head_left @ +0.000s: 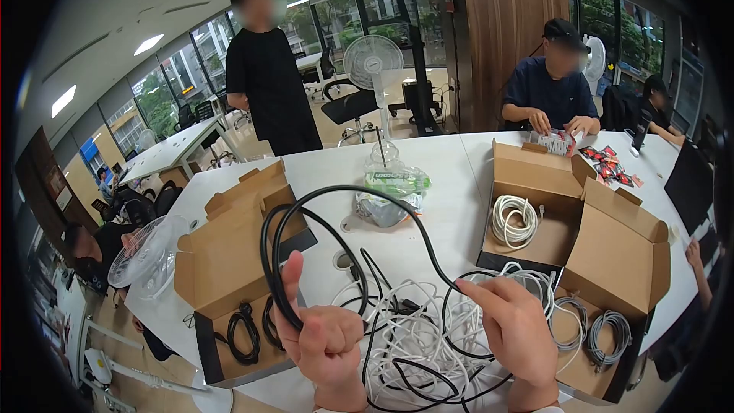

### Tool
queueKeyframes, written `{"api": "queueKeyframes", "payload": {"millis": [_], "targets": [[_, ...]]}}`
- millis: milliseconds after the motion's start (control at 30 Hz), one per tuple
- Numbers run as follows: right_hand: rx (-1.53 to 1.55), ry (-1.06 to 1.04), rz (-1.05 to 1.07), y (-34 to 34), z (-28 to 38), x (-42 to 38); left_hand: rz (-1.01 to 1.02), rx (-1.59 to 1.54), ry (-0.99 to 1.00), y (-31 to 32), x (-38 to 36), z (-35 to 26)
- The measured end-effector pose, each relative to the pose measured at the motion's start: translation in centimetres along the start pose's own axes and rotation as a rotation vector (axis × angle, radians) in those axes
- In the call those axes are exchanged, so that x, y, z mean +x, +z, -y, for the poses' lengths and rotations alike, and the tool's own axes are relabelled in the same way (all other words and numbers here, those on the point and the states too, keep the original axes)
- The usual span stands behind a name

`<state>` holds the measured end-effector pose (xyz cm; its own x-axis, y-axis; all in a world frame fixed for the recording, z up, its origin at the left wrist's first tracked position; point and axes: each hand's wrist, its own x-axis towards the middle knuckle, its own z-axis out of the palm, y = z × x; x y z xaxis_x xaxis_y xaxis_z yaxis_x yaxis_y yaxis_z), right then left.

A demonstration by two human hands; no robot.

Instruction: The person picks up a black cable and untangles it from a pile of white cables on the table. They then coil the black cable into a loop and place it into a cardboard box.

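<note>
My left hand (325, 340) is raised above the table with loops of a black cable (277, 260) gathered between thumb and fingers. From these loops the cable arches over to my right hand (516, 329), whose fingers pinch it. Below both hands lies a tangled heap of white cables (417, 336) mixed with black cable. Left of my left hand, an open cardboard box (222, 283) holds coiled black cables (245, 334). Beside my right hand, another open box (612, 252) contains coiled grey cables (609, 338). A coiled white cable (514, 222) rests in the box (527, 172) behind it.
A white table (451, 176) carries the boxes and a green-and-clear plastic bag (394, 191). One person (554, 80) handles a package at the far right, near red packets (609, 164). Another person (267, 69) stands beyond the table. A fan (373, 61) stands behind; a fan guard (149, 260) is at left.
</note>
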<state>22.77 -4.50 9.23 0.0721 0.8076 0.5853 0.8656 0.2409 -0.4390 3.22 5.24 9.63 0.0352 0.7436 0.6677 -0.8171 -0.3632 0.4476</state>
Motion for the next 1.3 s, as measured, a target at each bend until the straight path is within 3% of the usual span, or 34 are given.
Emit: {"api": "queueKeyframes", "payload": {"millis": [200,300,333,433,500,600,700,767,833,867,967,1067,1167,1233,1300], "targets": [[0.186,0.268,0.045,-0.7,1.9,0.0,0.121,-0.084,-0.283,0.9,-0.4,-0.3],[0.173,0.266,-0.241,-0.1,1.3,-0.2,0.173,-0.099,-0.473,1.0,-1.1,-0.3],[0.119,0.331,-0.164,-1.1,1.4,-0.1,0.211,-0.007,-0.589,1.3,-1.3,-0.8],[-0.279,0.318,-0.438,-1.2,0.5,-0.3,0.355,0.178,-0.899,2.3,-0.7,-1.9],[-0.31,0.375,-0.396,-1.9,0.4,-0.6,0.473,0.265,-1.078,2.4,-0.3,-1.8],[-0.302,0.312,-0.379,-2.5,0.4,-0.5,0.653,0.279,-0.975,3.2,-1.0,-0.4],[-0.282,0.261,-0.192,-2.8,0.2,-0.5,0.779,0.18,-1.001,3.1,-1.3,0.5],[-0.152,0.256,-0.236,-2.4,0.2,-0.2,0.791,0.057,-1.157,3.4,-0.4,-0.2],[-0.069,0.299,-0.217,-2.1,0.0,-0.2,0.755,0.015,-1.126,3.2,-0.6,-0.2],[-0.02,0.232,-0.337,-1.7,0.2,0.3,0.739,-0.005,-1.108,3.0,-0.8,-0.1],[0.344,0.279,-0.188,-0.9,-0.1,0.2,0.743,-0.042,-0.99,2.0,-1.8,0.9],[0.521,0.211,-0.272,0.8,-0.6,0.5,0.709,-0.082,-0.928,2.6,-2.1,0.9],[0.801,0.23,-0.264,1.2,-1.2,0.0,0.821,-0.267,-0.99,0.5,-2.1,1.6],[1.079,0.268,-0.282,0.7,-0.5,-0.1,0.736,-0.332,-1.02,0.4,-2.1,1.9],[1.141,0.26,-0.273,0.4,-0.9,-0.4,0.679,-0.367,-1.016,0.5,-1.8,2.3]]}}
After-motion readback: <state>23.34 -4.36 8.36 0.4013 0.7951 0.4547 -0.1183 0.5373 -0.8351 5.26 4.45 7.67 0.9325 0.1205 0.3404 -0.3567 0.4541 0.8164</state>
